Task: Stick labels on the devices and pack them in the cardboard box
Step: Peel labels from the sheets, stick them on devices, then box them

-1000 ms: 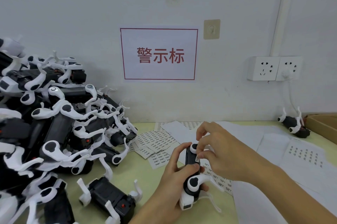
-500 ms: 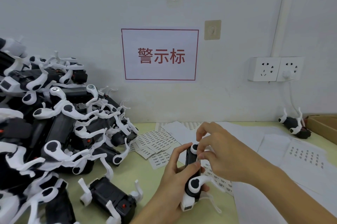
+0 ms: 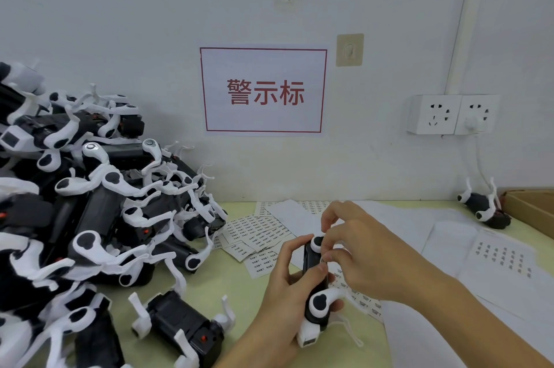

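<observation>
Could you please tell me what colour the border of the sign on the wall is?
Red, on the white sign; clearest in the head view.

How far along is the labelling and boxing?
Early. Done: maybe the lone device beside the cardboard box, unboxed. In hand: left hand grips a device; right hand fingers at its top. Left: the large pile.

Black-and-white device (image 3: pixel 315 286) held upright above table, white arms curling out. Pile of like devices (image 3: pixel 90 217) at left. Label sheets (image 3: pixel 257 232) flat behind; cardboard box (image 3: pixel 533 211) far right.
</observation>
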The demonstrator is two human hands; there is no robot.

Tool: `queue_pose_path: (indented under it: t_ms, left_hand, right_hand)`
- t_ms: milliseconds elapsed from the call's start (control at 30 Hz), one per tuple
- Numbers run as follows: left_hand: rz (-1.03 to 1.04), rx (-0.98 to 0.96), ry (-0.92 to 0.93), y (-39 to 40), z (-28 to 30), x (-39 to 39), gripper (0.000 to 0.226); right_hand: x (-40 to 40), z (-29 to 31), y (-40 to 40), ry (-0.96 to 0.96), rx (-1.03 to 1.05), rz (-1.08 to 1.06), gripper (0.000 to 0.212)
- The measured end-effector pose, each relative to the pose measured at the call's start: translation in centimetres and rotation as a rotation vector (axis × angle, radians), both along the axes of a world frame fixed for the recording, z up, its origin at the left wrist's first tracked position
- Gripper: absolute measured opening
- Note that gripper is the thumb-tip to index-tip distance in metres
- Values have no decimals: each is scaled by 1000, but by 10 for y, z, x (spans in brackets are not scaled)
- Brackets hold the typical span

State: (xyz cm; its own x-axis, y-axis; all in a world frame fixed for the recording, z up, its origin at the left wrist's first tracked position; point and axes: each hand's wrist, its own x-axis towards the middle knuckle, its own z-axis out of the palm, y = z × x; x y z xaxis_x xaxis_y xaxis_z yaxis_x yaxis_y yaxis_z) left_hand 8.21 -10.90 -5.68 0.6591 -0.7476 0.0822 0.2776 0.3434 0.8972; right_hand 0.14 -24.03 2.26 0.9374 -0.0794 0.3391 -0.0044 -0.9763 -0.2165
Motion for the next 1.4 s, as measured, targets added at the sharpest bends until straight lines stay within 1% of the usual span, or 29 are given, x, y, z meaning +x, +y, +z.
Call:
queue_pose_path:
  t_ms: [200,367,467,733,1133,1400]
  left_hand:
    - [81,25,-30,-1,5,2,39]
    - [160,105,-136,-1,3,5,43]
    - [182,130,-168,-2,2,5,48]
    - [194,149,-203,-2,-2,9,52]
    - [197,164,-191,-4,-6,11,52]
    - [197,181,-203,-3,-5,10,51]
  right_hand:
    - [2,-1,2,-74,6,1,18]
    - [2,-3,4,-92,-9,9,18]
    - [3,-5,5,-102,-29,6,17]
    - [3,-9,9,-173,-65,-30,11]
    - [2,-12,13,-234,-127,-85,5]
    - [3,-13,15,-267,-145,-97,8]
